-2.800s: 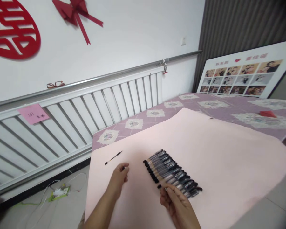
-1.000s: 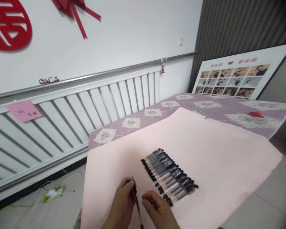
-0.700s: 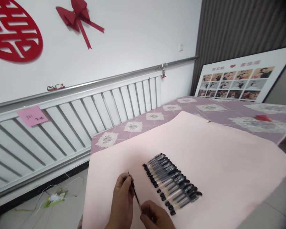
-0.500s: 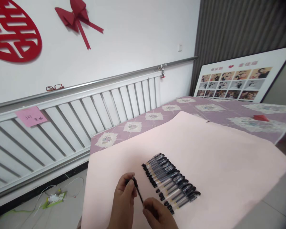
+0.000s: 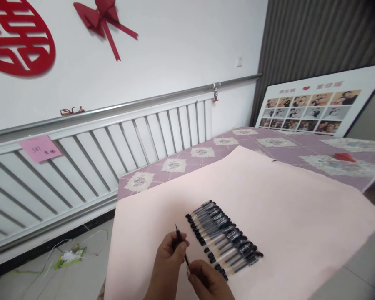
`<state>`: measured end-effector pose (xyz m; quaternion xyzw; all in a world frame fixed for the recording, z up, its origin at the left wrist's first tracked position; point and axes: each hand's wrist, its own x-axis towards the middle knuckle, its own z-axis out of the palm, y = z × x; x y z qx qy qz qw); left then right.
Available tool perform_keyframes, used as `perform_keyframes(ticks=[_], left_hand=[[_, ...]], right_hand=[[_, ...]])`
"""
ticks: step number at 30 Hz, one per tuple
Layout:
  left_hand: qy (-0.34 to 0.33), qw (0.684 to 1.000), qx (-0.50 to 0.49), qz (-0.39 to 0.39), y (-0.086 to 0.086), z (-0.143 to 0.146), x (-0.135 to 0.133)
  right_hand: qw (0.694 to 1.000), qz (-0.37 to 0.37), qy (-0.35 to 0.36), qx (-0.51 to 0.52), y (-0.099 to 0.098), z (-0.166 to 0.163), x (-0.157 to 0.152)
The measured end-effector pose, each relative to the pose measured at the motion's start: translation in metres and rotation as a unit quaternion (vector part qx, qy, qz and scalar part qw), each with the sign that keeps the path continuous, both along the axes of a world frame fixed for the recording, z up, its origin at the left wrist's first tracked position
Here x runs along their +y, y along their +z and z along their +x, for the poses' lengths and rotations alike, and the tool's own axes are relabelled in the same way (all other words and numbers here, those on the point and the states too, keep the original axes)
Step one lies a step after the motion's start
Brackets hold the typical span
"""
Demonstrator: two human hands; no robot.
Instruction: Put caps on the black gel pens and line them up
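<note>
An uncapped gel pen (image 5: 179, 236) slants between my two hands, its thin tip pointing up and away. My left hand (image 5: 170, 254) pinches it near the dark tip end with thumb and fingers. Lower down, my right hand (image 5: 208, 277) closes around its rear end, which my fingers mostly hide. Just beyond and right of my hands, several capped black gel pens (image 5: 223, 237) lie side by side in a slanting row. They rest on a pale pink sheet (image 5: 287, 216).
Under the sheet is a table with a purple patterned cloth (image 5: 203, 152). A folded red paper piece (image 5: 344, 157) lies at its right. Along the wall runs a white radiator (image 5: 112, 146), with glasses (image 5: 71, 111) above. A photo board (image 5: 309, 100) leans behind; a power strip (image 5: 70, 257) sits on the floor.
My left hand has shifted slightly down and right along the pen, toward my right hand. More of the pen's tip now shows above the fingers. The row of pens is unchanged.
</note>
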<state>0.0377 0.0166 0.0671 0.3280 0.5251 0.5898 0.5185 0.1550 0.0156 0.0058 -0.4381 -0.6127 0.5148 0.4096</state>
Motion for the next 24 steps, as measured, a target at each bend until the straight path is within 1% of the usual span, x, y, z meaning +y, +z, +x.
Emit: perform_keyframes(ticks=[3, 6, 9, 12, 13, 15, 16, 18, 20, 24], left_hand=[[0.014, 0.997, -0.068, -0.015, 0.000, -0.002, -0.003], [0.039, 0.981, -0.184, -0.048, 0.001, -0.007, -0.008], [0.048, 0.958, -0.277, -0.061, 0.003, -0.015, -0.013], [0.045, 0.949, -0.309, -0.053, 0.006, -0.024, -0.019], [0.042, 0.948, -0.312, -0.048, 0.007, -0.026, -0.022], [0.034, 0.947, -0.317, -0.041, 0.008, -0.030, -0.027], [0.028, 0.946, -0.320, -0.037, 0.008, -0.031, -0.030], [0.013, 0.946, -0.324, -0.022, 0.006, -0.033, -0.035], [-0.003, 0.946, -0.323, -0.003, 0.003, -0.034, -0.040], [-0.007, 0.957, -0.289, 0.013, -0.003, -0.038, -0.051]], right_hand=[[0.998, -0.017, -0.041, 0.043, 0.002, 0.002, -0.001], [0.992, -0.036, -0.097, 0.066, 0.005, 0.008, 0.000], [0.986, -0.024, -0.157, 0.057, 0.007, 0.013, -0.001], [0.977, 0.007, -0.207, 0.041, 0.013, 0.010, -0.007], [0.977, 0.025, -0.209, 0.028, 0.018, 0.007, -0.011], [0.981, 0.076, -0.178, -0.010, 0.029, -0.005, -0.019], [0.982, 0.110, -0.151, -0.034, 0.035, -0.013, -0.023], [0.981, 0.155, -0.069, -0.094, 0.046, -0.031, -0.031], [0.973, 0.177, -0.036, -0.143, 0.050, -0.049, -0.039], [0.947, 0.211, -0.086, -0.226, 0.041, -0.073, -0.050]])
